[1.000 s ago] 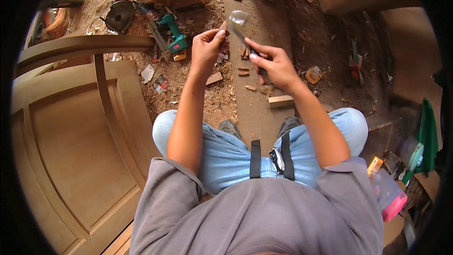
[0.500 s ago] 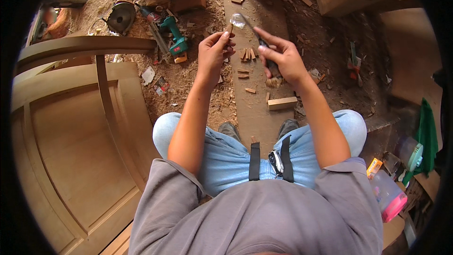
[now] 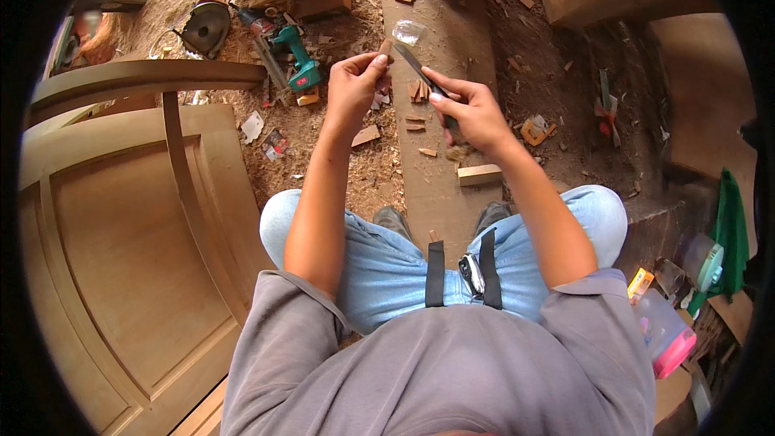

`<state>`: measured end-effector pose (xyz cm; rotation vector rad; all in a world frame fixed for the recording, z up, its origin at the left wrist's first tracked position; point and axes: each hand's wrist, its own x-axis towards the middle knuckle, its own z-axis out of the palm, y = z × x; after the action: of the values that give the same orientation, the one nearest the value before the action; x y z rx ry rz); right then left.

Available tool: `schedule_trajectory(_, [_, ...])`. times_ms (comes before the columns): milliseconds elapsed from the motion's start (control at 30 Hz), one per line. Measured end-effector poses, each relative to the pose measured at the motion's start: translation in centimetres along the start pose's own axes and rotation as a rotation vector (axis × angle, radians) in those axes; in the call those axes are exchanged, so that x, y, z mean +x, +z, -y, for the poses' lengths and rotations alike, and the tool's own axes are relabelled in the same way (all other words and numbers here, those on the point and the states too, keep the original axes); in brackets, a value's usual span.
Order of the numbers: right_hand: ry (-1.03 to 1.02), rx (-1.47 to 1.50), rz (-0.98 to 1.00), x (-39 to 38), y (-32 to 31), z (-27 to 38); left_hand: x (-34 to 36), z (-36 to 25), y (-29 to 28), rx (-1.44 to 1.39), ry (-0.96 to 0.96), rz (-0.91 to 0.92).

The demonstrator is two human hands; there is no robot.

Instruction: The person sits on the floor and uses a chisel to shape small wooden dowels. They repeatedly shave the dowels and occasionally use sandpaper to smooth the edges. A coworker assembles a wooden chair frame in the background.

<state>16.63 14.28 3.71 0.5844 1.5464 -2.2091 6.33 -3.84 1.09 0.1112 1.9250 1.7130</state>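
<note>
Slim dark-bladed tool [image 3: 410, 60] now nearer the narrow brown wood piece [image 3: 386, 47].

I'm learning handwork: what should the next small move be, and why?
Probably a light stroke of the dark, narrow metal blade along the small brown wooden piece: the left hand pinches it with its end exposed, and the right hand holds the blade angled close by.
</note>
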Motion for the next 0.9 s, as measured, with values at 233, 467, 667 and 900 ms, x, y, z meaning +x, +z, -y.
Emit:
schedule_trajectory(233, [-0.458,0.294,-0.691,0.8,-5.5,2.1,-1.2,0.3,1.8,0.031,0.034,0.117])
schedule_trajectory(467, [-0.237,0.047,0.009,0.5,-1.6,-1.4,0.1,-0.3,0.7,-0.198,0.065,-0.22])
schedule_trajectory(667, [-0.194,-0.05,0.1,-0.4,-0.4,-0.7,-0.2,-0.2,0.1,-0.19,0.071,-0.223])
schedule_trajectory(900, [-0.172,0.005,-0.003,0.2,0.1,-2.9,1.0,0.3,-0.3,0.115,0.126,-0.168])
